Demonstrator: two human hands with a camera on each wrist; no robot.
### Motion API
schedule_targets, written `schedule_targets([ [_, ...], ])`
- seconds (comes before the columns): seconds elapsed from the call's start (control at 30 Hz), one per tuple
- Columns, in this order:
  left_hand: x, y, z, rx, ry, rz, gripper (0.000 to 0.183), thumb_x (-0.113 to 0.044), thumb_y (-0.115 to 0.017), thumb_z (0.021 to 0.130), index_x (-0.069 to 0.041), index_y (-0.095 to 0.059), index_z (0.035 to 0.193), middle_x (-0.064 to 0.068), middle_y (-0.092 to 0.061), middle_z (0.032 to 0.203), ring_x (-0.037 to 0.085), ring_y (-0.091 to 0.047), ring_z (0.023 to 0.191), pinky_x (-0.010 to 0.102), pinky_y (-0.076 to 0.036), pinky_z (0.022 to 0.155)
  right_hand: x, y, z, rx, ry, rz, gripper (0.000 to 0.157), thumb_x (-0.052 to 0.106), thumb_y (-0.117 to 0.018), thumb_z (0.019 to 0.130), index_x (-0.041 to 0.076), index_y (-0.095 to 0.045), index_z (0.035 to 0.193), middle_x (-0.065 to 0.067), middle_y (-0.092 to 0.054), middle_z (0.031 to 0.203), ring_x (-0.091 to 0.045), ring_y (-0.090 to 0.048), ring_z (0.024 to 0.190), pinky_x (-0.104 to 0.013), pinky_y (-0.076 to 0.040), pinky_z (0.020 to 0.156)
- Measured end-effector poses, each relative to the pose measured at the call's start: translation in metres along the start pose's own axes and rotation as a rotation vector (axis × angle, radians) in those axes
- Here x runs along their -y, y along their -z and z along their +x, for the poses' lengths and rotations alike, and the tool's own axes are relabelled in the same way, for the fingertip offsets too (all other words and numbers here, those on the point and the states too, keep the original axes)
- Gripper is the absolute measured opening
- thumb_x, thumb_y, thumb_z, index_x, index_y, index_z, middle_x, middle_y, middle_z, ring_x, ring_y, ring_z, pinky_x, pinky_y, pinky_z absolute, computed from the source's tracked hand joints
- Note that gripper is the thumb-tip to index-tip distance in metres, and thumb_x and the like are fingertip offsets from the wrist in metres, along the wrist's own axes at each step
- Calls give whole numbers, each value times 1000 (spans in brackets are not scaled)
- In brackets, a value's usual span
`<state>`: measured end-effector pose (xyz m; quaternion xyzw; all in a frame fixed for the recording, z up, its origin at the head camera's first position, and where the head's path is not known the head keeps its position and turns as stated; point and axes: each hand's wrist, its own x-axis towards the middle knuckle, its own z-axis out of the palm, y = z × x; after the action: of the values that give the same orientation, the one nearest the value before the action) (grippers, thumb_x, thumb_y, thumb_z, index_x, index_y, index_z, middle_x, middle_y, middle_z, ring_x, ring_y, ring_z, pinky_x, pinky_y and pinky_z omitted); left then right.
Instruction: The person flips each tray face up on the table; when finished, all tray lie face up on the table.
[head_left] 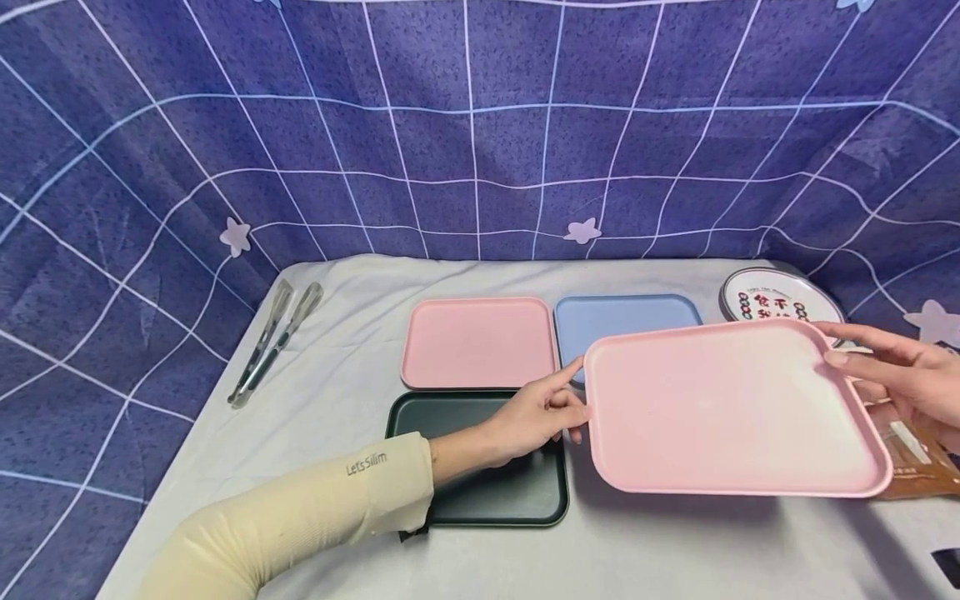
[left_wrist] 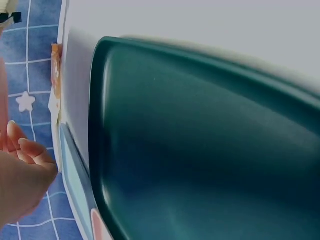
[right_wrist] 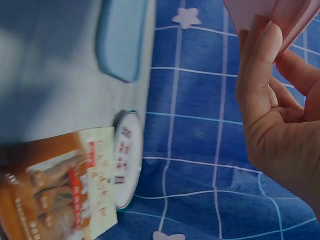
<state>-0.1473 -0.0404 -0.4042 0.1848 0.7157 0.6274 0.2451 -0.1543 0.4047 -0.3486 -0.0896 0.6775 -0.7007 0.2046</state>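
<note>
A pink rectangular tray point(head_left: 720, 408) is held up over the right side of the table, tilted so its inner face shows. My left hand point(head_left: 528, 417) pinches its left edge, index finger stretched along the rim. At the upper right corner, my right hand point(head_left: 911, 371) grips the rim with the thumb on the inner face. In the right wrist view, the fingers point(right_wrist: 260, 70) wrap the tray's pink corner point(right_wrist: 255, 10). Below my left forearm lies a dark green tray point(head_left: 487, 496). A second pink tray point(head_left: 480, 342) lies behind it, beside a blue tray point(head_left: 626, 321) partly covered by the held one.
Two metal tongs point(head_left: 273, 346) lie at the table's left. At the back right stands a round white tin or plate point(head_left: 780, 292) with red characters. A brown food packet point(right_wrist: 55, 185) lies at the right edge, partly behind the held tray. A purple gridded curtain point(head_left: 510, 142) surrounds the table.
</note>
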Motion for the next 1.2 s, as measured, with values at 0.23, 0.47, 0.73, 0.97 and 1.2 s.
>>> schedule_targets([
  [0.23, 7, 0, -5, -18, 61, -60, 74, -13, -64, 98, -32, -26, 159, 28, -67, 94, 13, -60, 69, 26, -42, 64, -7, -6, -2, 67, -245, -331, 66, 8, -42, 107, 61, -31, 145, 7, -75, 106, -24, -74, 84, -52, -59, 64],
  [0.47, 14, -5, -9, -38, 92, -49, 73, -10, -65, 97, -30, -30, 158, 20, -69, 84, 9, -62, 64, 22, -41, 59, -22, 2, -2, 341, -285, -196, 81, -2, -42, 103, 62, -21, 148, 0, -65, 111, -20, -69, 78, -44, -59, 58],
  [0.73, 11, -8, -10, -135, 131, -69, 67, -12, -69, 95, -22, -40, 154, 14, -71, 79, 9, -64, 61, 22, -39, 57, -36, 2, -1, 296, -287, -177, 72, 1, -41, 105, 58, -30, 147, 2, -68, 111, -14, -67, 85, -40, -61, 62],
  [0.97, 14, -2, -13, -72, 179, -72, 68, -17, -68, 95, -23, -38, 155, 1, -71, 76, 8, -64, 63, 23, -41, 61, -48, 0, -2, 297, -319, -161, 70, 3, -43, 105, 62, -35, 143, 5, -69, 109, -11, -66, 85, -36, -61, 66],
  [1.2, 13, 3, -15, 28, 220, -24, 75, -17, -68, 95, -20, -30, 158, 5, -73, 80, 10, -65, 64, 24, -41, 61, -62, -4, -5, 365, -377, -32, 77, -3, -45, 101, 61, -34, 143, 0, -61, 105, -19, -69, 80, -35, -61, 63],
])
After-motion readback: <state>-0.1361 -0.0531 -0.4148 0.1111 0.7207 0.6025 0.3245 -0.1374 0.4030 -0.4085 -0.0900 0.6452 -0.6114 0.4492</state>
